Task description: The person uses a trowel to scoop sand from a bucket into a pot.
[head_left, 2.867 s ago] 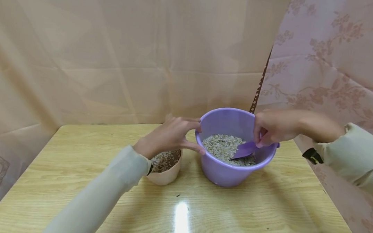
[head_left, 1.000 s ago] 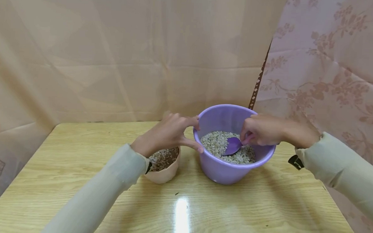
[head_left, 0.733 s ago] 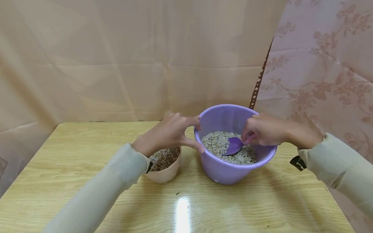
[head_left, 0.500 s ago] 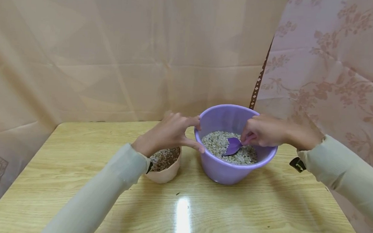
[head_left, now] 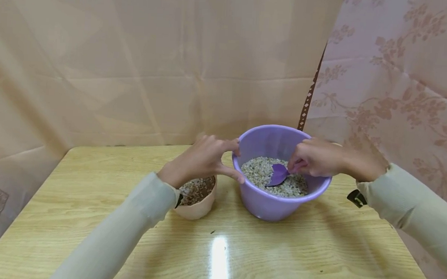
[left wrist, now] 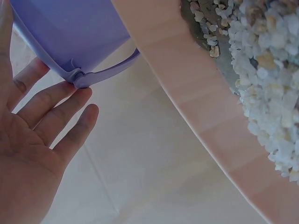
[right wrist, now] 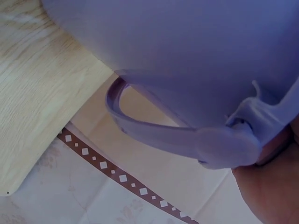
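Note:
A purple bucket (head_left: 280,206) stands on the table, partly filled with small pale gravel (head_left: 259,170). Spread wide, my left hand (head_left: 204,159) touches the bucket's left rim with thumb and fingertips; in the left wrist view its fingers (left wrist: 60,116) are nearly straight beside the handle's hinge. My right hand (head_left: 316,156) reaches over the bucket's right side and grips the handle of a purple scoop (head_left: 279,175), whose blade rests in the gravel. A peach-coloured pot (head_left: 196,211) with similar gravel stands left of the bucket, partly hidden under my left wrist.
The wooden table (head_left: 94,192) carries both containers, and a few dark specks lie near its front. A beige curtain (head_left: 155,70) hangs behind, with a flowered pink cloth (head_left: 405,97) on the right. The bucket's carrying handle (right wrist: 154,135) hangs down its far side.
Since the oldest frame, my right hand has moved left and turned the scoop, bringing its blade toward the middle of the gravel. My left hand has kept its place; the last half second shows little motion.

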### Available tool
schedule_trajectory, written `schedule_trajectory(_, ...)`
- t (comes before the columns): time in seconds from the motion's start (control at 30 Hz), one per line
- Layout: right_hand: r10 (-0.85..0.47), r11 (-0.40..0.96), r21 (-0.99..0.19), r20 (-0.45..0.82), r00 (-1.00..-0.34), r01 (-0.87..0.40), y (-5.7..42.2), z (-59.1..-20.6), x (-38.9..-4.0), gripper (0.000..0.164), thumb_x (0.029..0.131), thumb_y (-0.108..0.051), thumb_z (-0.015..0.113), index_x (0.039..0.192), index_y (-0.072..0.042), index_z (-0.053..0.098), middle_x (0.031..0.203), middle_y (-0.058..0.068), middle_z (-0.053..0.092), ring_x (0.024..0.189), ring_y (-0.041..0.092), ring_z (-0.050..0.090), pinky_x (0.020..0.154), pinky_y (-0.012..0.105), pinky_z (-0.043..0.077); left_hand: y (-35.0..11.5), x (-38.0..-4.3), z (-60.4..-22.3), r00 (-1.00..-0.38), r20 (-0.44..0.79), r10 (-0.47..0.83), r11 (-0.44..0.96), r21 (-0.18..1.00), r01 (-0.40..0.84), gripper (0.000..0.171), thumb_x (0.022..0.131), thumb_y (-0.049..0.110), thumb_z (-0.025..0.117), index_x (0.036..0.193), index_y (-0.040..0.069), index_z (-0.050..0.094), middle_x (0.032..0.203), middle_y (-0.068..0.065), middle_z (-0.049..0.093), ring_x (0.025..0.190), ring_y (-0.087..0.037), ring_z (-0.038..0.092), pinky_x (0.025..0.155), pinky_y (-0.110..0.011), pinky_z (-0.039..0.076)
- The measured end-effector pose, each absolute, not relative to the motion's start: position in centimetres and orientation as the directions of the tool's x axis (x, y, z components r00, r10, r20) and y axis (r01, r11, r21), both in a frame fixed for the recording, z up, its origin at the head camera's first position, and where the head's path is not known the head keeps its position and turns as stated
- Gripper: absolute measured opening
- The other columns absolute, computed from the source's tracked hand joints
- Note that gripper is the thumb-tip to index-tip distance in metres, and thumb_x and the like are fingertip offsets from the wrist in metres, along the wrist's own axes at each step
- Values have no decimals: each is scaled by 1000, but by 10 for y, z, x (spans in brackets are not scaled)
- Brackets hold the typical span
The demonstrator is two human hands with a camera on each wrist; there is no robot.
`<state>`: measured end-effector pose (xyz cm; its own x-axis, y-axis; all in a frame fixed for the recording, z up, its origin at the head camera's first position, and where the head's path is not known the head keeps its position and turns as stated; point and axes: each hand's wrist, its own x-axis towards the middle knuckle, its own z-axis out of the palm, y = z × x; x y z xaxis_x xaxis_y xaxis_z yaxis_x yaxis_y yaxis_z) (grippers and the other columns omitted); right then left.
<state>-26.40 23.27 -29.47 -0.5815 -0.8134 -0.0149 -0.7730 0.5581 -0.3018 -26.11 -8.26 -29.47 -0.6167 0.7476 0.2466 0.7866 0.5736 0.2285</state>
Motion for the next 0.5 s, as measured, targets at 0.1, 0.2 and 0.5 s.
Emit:
schedule_trajectory(0.1, -813, 557, -298, -6, -582, -775, 233, -296, -263, 17, 80, -4, 79, 92, -16, 80, 88, -8, 76, 80, 8, 71, 72, 25, 55, -83, -260, -296, -618, 243, 748, 574, 234, 785, 57, 64, 62, 82, 103, 21, 70, 74, 14, 65, 58, -11, 41, 70, -36, 28)
schedule_trajectory(0.2, -809, 559, -302, 7, -588, -773, 233, -299, -262, 18, 80, -3, 79, 92, -16, 80, 88, -9, 76, 80, 7, 71, 71, 24, 55, -83, -260, -297, -620, 238, 747, 575, 237, 783, 58, 65, 62, 82, 104, 21, 70, 78, 14, 68, 59, -11, 43, 72, -37, 28)
schedule_trajectory(0.5, -809, 531, -406, 18, -587, -744, 230, -305, -262, 21, 83, 0, 75, 93, -18, 81, 90, -12, 75, 82, 3, 70, 73, 23, 54, -80, -259, -295, -611, 240, 754, 570, 222, 791, 58, 66, 61, 82, 105, 20, 70, 79, 13, 69, 60, -11, 43, 72, -38, 29)
